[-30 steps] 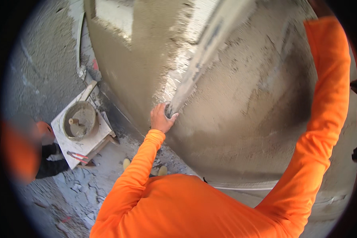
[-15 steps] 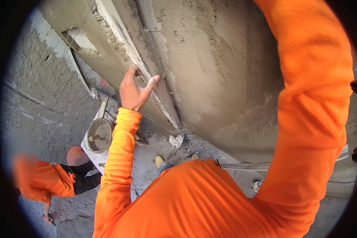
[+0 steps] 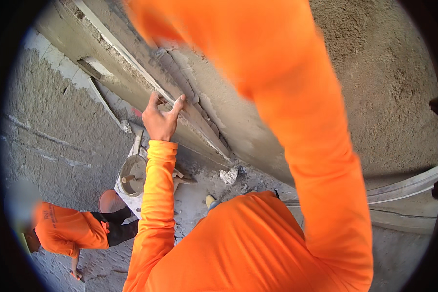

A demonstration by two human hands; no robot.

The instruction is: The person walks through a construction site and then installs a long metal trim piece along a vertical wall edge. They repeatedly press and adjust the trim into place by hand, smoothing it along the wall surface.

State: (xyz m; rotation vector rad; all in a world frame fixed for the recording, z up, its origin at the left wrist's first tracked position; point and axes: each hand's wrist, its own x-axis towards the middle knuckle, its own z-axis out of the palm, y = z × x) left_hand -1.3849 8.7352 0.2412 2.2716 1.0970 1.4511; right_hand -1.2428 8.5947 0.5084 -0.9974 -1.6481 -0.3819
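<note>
My left hand (image 3: 161,121) is at the long straight board (image 3: 190,111) that runs slantwise along the edge of the plastered wall. The thumb lies on one side of the board and the fingers on the other, so the hand grips its edge. The board is grey, smeared with mortar, with a pale narrow edge. My right arm (image 3: 306,131) is raised in an orange sleeve across the upper middle. Its hand is outside the picture, and the sleeve hides part of the wall and the upper board.
Below left stands a mortar bucket (image 3: 133,177) with a wooden-handled tool in it, on a pale board. A co-worker in orange (image 3: 73,225) bends at lower left beside a reddish bucket (image 3: 111,201). A white crumpled lump (image 3: 228,175) lies on the floor at the wall's foot.
My right arm has swung left across the picture, toward the upper board. The view has shifted to the right. My left hand stays at the board, thumb and fingers closer together.
</note>
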